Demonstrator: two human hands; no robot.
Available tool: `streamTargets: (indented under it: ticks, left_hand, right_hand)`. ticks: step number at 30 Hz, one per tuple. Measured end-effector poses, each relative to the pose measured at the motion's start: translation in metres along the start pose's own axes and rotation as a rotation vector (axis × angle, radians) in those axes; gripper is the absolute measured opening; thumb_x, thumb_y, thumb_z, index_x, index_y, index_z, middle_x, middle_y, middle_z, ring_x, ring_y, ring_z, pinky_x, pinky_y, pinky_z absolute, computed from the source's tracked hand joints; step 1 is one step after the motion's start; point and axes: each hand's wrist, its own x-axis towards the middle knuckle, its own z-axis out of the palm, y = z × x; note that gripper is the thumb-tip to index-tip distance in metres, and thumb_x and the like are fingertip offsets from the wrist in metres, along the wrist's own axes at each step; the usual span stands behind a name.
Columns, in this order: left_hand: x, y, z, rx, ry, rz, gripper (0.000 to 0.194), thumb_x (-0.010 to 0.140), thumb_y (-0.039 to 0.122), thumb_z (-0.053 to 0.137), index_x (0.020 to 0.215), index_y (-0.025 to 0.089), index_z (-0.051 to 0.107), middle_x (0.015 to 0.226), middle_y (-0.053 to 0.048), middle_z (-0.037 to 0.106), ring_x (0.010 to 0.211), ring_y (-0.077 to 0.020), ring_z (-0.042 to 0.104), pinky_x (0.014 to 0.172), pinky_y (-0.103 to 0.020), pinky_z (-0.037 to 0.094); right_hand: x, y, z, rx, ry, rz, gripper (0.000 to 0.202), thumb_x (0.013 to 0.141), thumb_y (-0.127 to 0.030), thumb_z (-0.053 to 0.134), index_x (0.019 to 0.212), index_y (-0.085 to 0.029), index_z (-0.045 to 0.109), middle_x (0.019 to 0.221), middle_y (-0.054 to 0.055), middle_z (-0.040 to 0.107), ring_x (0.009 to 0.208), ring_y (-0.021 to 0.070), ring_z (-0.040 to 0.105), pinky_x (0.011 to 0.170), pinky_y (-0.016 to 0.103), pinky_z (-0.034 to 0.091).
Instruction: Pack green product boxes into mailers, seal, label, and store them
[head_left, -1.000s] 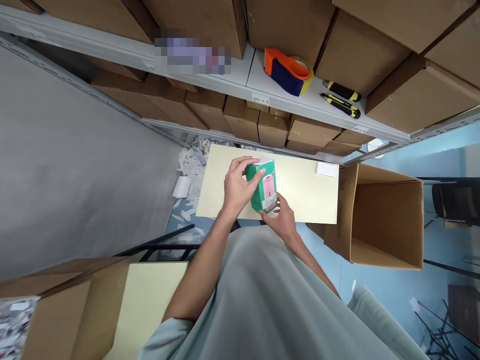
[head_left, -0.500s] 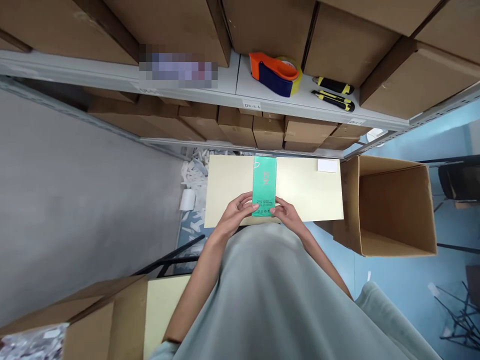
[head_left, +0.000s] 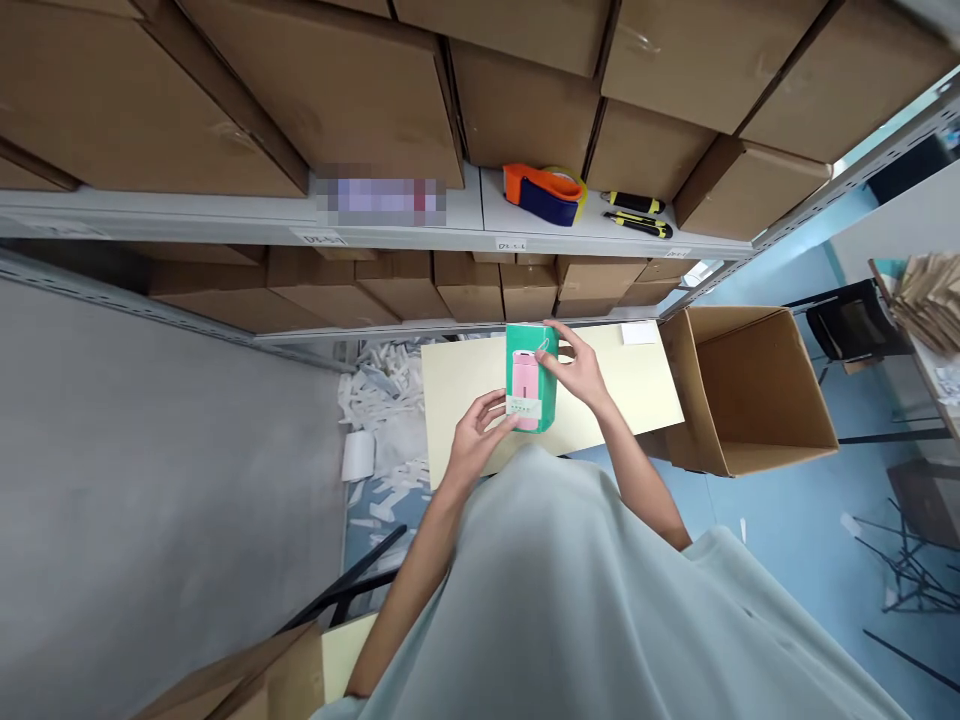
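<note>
A small green box [head_left: 550, 385] with a pink bottle-like picture on its front is held over the cream board [head_left: 457, 400] in front of me. My left hand [head_left: 480, 430] grips its lower left side, thumb across the bottom of the front face. Up at the box's upper right, my right hand [head_left: 576, 368] has its thumb on the front and a finger over the top edge. A white slip [head_left: 639, 333] lies at the board's far right corner.
Shelves packed with cardboard boxes [head_left: 517, 110] rise ahead. An orange and blue tape dispenser [head_left: 546, 195] and two cutters [head_left: 636, 212] sit on a shelf. An open carton [head_left: 757, 390] stands right of the board. Paper scraps [head_left: 382, 390] and a white roll [head_left: 358, 456] lie left.
The green box has been turned, so its face with the pink picture now shows. My right hand has moved from its lower right corner to the upper right. The camera view has shifted.
</note>
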Motion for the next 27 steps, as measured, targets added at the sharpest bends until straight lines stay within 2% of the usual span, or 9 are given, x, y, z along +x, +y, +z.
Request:
streamTargets:
  ticks: [4,6,8,14,17,19,23,25,27]
  left_hand:
    - [-0.011,0.008,-0.027,-0.12,-0.251,-0.138,0.088,0.07,0.073,0.099,0.137,0.022,0.074,0.143,-0.021,0.078,0.132,-0.0419,0.077,0.106,-0.055,0.068]
    - [-0.014,0.008,-0.03,-0.115,-0.289,-0.155,0.089,0.066,0.073,0.101,0.132,0.02,0.076,0.135,-0.021,0.081,0.127,-0.0436,0.078,0.104,-0.058,0.069]
    - [-0.015,0.006,-0.028,-0.078,-0.232,-0.103,0.086,0.062,0.071,0.103,0.126,0.02,0.076,0.131,-0.02,0.082,0.126,-0.0422,0.079,0.105,-0.057,0.068]
    - [-0.006,-0.002,-0.013,0.09,0.128,0.019,0.079,0.065,0.063,0.101,0.123,0.022,0.067,0.116,-0.013,0.082,0.102,-0.0316,0.084,0.091,-0.048,0.071]
    - [-0.006,0.001,-0.006,0.216,0.256,0.069,0.077,0.065,0.059,0.101,0.124,0.024,0.067,0.122,-0.012,0.08,0.108,-0.0299,0.081,0.096,-0.047,0.07]
    - [-0.008,0.004,-0.003,0.254,0.282,0.102,0.079,0.063,0.059,0.102,0.125,0.024,0.067,0.129,-0.014,0.078,0.116,-0.0311,0.079,0.101,-0.049,0.069]
    - [-0.009,0.01,-0.005,0.03,0.111,0.05,0.074,0.071,0.066,0.097,0.123,0.023,0.068,0.135,-0.016,0.078,0.127,-0.0334,0.077,0.103,-0.05,0.069]
    - [-0.007,0.013,-0.01,-0.122,-0.008,-0.034,0.073,0.075,0.069,0.094,0.126,0.022,0.07,0.138,-0.017,0.079,0.129,-0.0352,0.077,0.103,-0.051,0.069]
    - [-0.005,0.016,-0.014,-0.222,-0.107,-0.118,0.078,0.073,0.069,0.096,0.13,0.021,0.073,0.138,-0.019,0.08,0.127,-0.0381,0.078,0.103,-0.053,0.068]
  right_hand:
    - [-0.002,-0.004,0.002,0.167,-0.104,0.041,0.08,0.085,-0.064,0.089,0.155,-0.03,0.07,0.152,0.008,0.073,0.123,0.0296,0.076,0.098,0.042,0.071]
    - [-0.002,-0.004,0.004,0.2,-0.148,0.055,0.081,0.087,-0.066,0.087,0.157,-0.031,0.068,0.149,0.008,0.075,0.124,0.0296,0.076,0.094,0.041,0.072]
    - [-0.002,-0.002,0.008,0.184,-0.147,0.045,0.082,0.088,-0.068,0.085,0.16,-0.033,0.065,0.149,0.007,0.075,0.126,0.029,0.075,0.097,0.042,0.071]
    - [-0.011,-0.001,0.032,0.064,0.071,0.035,0.106,0.085,-0.069,0.091,0.176,-0.036,0.047,0.153,0.01,0.071,0.115,0.0259,0.079,0.107,0.043,0.068]
    - [-0.019,-0.004,0.046,-0.003,0.079,0.026,0.112,0.083,-0.067,0.094,0.178,-0.04,0.042,0.156,0.009,0.069,0.122,0.0294,0.077,0.107,0.046,0.067]
    - [-0.02,-0.005,0.05,-0.03,0.107,0.012,0.108,0.084,-0.067,0.093,0.177,-0.041,0.044,0.159,0.008,0.068,0.126,0.0306,0.075,0.107,0.047,0.068]
    - [-0.013,0.001,0.041,0.057,0.089,0.003,0.1,0.086,-0.071,0.087,0.172,-0.036,0.05,0.155,0.009,0.07,0.13,0.0299,0.075,0.11,0.044,0.066]
    - [-0.011,0.005,0.032,0.142,0.042,0.02,0.101,0.084,-0.074,0.087,0.17,-0.034,0.053,0.153,0.01,0.071,0.128,0.0303,0.076,0.106,0.042,0.068]
    - [-0.011,0.008,0.024,0.214,-0.004,0.047,0.1,0.082,-0.073,0.088,0.168,-0.034,0.055,0.15,0.01,0.072,0.121,0.0298,0.078,0.096,0.04,0.07]
